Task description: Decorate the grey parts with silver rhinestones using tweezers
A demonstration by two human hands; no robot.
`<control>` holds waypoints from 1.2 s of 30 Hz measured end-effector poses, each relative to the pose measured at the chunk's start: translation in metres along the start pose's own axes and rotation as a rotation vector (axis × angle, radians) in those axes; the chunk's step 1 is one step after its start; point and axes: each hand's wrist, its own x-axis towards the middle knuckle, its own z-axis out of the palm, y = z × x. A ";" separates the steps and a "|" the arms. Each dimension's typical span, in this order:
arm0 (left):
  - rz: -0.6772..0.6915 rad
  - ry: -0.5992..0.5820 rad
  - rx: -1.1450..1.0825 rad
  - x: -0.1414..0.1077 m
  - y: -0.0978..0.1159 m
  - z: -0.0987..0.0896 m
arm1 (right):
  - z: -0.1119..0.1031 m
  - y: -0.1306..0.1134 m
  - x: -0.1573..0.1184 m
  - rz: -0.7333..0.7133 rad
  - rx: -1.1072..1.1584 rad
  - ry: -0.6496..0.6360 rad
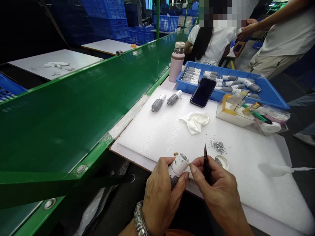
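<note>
At the near edge of the white mat [152,141], the left hand [158,190] grasped a white-grey cylinder [179,165], probably light, rigid, best held round its middle, the right hand [219,188] clasping tweezers [206,164].

Cylinder [179,165] partly invisible behind left fingers [180,186]

Left fingers [180,187] curled inward; right fingers [199,177] apparently pinched.

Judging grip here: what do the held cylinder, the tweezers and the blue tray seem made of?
Held cylinder: probably plastic, possibly painted metal; smooth, even white and grey surfaces.
Tweezers: likely dark-coated metal, given slim, pointed tips.
Blue tray: apparently plastic, evenly coloured, soft sheen.
</note>
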 end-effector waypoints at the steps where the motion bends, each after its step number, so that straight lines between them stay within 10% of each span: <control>1: -0.020 -0.002 -0.008 0.002 -0.001 -0.001 | 0.000 0.001 0.000 -0.008 -0.027 0.002; 7: -0.198 0.007 -0.116 0.018 0.001 -0.025 | -0.009 0.019 0.010 -0.052 -0.257 -0.006; 14: -0.429 -0.398 -0.544 0.018 0.005 -0.036 | -0.002 0.044 0.034 -0.034 -0.548 -0.094; 21: -0.393 -0.344 -0.596 0.014 0.003 -0.034 | -0.025 0.012 0.018 0.005 -0.462 -0.211; 27: -0.294 -0.241 -0.452 0.005 -0.003 -0.030 | -0.029 -0.027 0.002 0.221 -0.063 -0.596; 36: -0.264 -0.218 -0.370 0.005 -0.006 -0.028 | -0.024 -0.026 0.003 0.295 -0.013 -0.659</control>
